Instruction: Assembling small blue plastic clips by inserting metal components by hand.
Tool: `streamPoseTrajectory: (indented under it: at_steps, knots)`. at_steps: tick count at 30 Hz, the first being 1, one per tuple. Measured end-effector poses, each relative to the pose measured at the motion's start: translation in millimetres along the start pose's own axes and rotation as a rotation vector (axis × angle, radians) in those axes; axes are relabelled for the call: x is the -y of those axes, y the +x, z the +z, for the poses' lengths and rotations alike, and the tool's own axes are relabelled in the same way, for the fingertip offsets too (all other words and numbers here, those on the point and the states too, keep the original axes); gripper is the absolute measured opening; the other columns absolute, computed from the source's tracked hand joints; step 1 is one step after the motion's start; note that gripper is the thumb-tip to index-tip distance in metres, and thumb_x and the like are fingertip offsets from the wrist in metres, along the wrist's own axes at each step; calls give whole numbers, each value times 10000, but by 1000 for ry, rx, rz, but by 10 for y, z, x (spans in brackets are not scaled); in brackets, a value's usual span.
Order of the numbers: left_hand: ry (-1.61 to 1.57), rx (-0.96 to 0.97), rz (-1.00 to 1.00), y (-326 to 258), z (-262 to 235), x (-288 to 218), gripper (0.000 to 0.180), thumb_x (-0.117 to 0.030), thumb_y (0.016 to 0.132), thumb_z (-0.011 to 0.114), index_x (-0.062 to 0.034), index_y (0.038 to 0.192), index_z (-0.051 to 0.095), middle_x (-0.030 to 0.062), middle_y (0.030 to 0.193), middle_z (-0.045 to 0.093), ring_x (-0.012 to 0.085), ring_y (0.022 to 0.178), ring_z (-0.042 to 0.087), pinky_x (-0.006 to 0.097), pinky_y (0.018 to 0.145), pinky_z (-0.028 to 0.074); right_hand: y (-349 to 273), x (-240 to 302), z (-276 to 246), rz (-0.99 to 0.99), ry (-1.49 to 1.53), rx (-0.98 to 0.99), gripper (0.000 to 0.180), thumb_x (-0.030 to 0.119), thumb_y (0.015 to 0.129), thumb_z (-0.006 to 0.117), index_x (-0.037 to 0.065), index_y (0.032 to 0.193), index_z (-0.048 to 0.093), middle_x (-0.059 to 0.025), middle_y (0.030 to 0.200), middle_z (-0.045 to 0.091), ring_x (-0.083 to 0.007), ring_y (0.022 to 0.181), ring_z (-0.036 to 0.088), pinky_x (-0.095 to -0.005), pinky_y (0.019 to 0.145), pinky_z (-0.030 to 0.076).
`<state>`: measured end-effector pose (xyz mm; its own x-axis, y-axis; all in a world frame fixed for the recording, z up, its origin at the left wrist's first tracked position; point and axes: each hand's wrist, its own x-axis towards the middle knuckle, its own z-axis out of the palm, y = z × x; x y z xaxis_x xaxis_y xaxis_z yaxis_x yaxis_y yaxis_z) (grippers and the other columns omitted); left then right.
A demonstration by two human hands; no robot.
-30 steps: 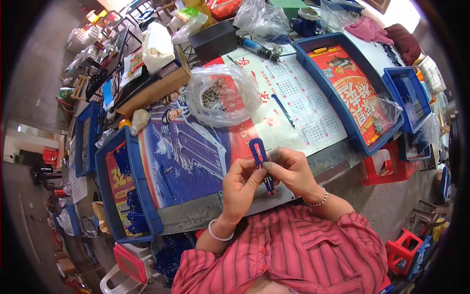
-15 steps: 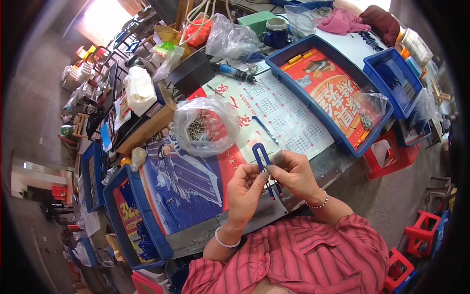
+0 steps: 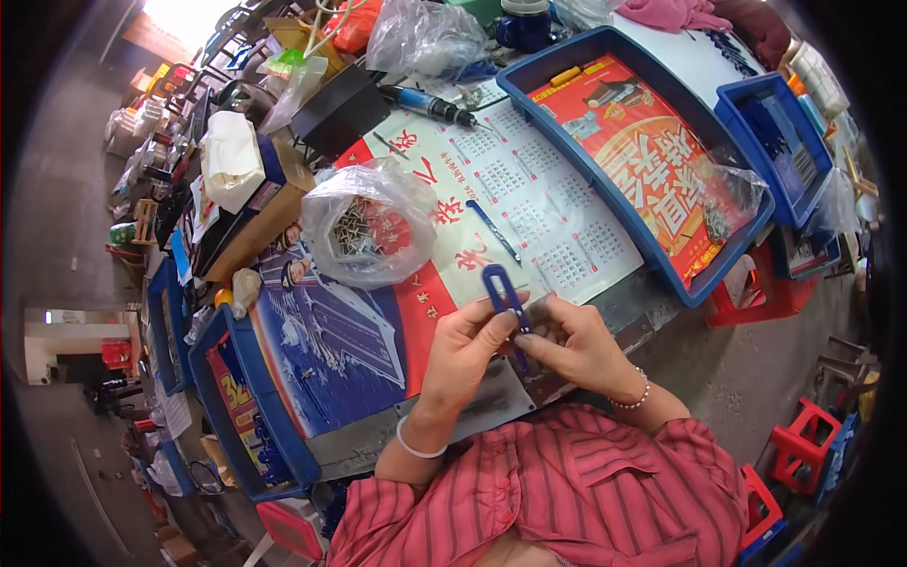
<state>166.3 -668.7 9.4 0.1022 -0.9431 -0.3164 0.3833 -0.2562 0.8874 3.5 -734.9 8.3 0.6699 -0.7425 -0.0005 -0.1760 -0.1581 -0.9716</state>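
Observation:
A small blue U-shaped clip-like tool (image 3: pixel 501 288) stands upright between both hands, just above the table's near edge. My left hand (image 3: pixel 463 350) pinches its lower part from the left with thumb and fingers. My right hand (image 3: pixel 576 345) grips the lower part from the right, its fingers curled around the stem. A clear plastic bag of small metal screws or springs (image 3: pixel 364 231) lies on the table just beyond my left hand. A thin blue pen-like piece (image 3: pixel 493 230) lies on the printed calendar sheet (image 3: pixel 529 189) beyond the tool.
A large blue tray lined with a red poster (image 3: pixel 576 161) sits at the right, a smaller blue tray (image 3: pixel 746 123) beyond it. Another blue tray (image 3: pixel 236 406) is at my left. An electric screwdriver (image 3: pixel 425 104), cardboard boxes (image 3: pixel 255 222) and plastic bags crowd the far side. Red stools (image 3: pixel 803 444) stand on the floor.
The view has shifted, so the table looks closer. Both hands still hold the blue tool in about the same grip, with the fingers slightly rearranged.

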Motion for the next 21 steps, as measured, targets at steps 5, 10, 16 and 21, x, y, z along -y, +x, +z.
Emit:
streamPoseTrajectory:
  at_steps: [5, 10, 16, 21]
  knots:
    - [8, -28, -52, 67, 31, 64, 249, -86, 897, 580, 17, 1122, 610, 39, 878, 651, 95, 757, 610, 223, 657, 516, -24, -53, -16, 340, 591, 62, 149, 85, 866, 624, -18, 923, 532, -21, 694, 595, -30, 527, 518, -191, 442, 386]
    - [71, -35, -80, 110, 29, 93, 270, -120, 898, 600, 7, 1136, 609, 15, 910, 628, 55, 744, 569, 186, 614, 467, -7, -149, 1, 390, 642, 35, 156, 91, 862, 638, 7, 946, 537, -15, 677, 596, -33, 479, 507, -163, 413, 374]
    - [133, -59, -88, 193, 24, 139, 253, -96, 901, 589, -1, 1135, 613, 12, 920, 578, 54, 744, 561, 181, 611, 467, 39, -226, 42, 407, 686, -26, 158, 80, 858, 640, 0, 940, 531, -35, 720, 614, -33, 480, 508, -158, 418, 380]
    - [176, -44, -68, 203, 19, 173, 251, -86, 904, 583, 9, 1135, 608, 13, 902, 569, 61, 745, 565, 186, 624, 470, 10, -294, 85, 384, 679, -58, 161, 72, 853, 645, -7, 937, 533, -43, 735, 622, -32, 490, 513, -156, 423, 387]
